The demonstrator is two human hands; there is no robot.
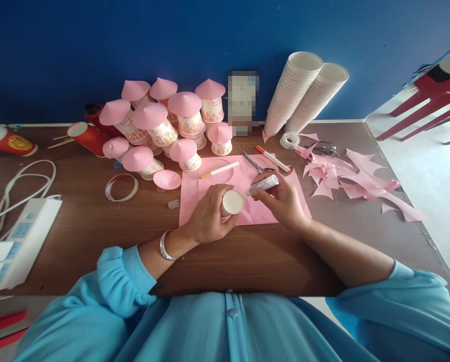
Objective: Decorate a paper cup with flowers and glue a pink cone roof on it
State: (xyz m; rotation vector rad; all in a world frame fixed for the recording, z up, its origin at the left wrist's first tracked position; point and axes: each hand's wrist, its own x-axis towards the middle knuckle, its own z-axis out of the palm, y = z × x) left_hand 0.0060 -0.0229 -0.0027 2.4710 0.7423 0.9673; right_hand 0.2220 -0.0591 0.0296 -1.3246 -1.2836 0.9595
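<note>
My left hand (pixel 212 213) wraps round a small white paper cup (pixel 233 202), its round end turned up toward me. Between the fingers of my right hand (pixel 283 201) is a white glue stick (pixel 266 185), its tip pointing at the cup and close to its rim. Both hands are above pink paper (pixel 189 201) on the table. A clear cap (pixel 174 204) lies left of the paper, near a loose pink paper cone (pixel 167 179). On the paper are an orange-ended marker (pixel 220 170), a red-capped marker (pixel 273 159) and scissors (pixel 253 162), partly hidden by my right hand.
Several decorated cups with pink cone roofs (pixel 185 108) stand at the back left. Tall cup stacks (pixel 295 90), a propped phone (pixel 243 100) and clear tape (pixel 289 140) are behind. Pink scraps (pixel 345 173) lie right; a tape ring (pixel 121 188) and power strip (pixel 32 236) left.
</note>
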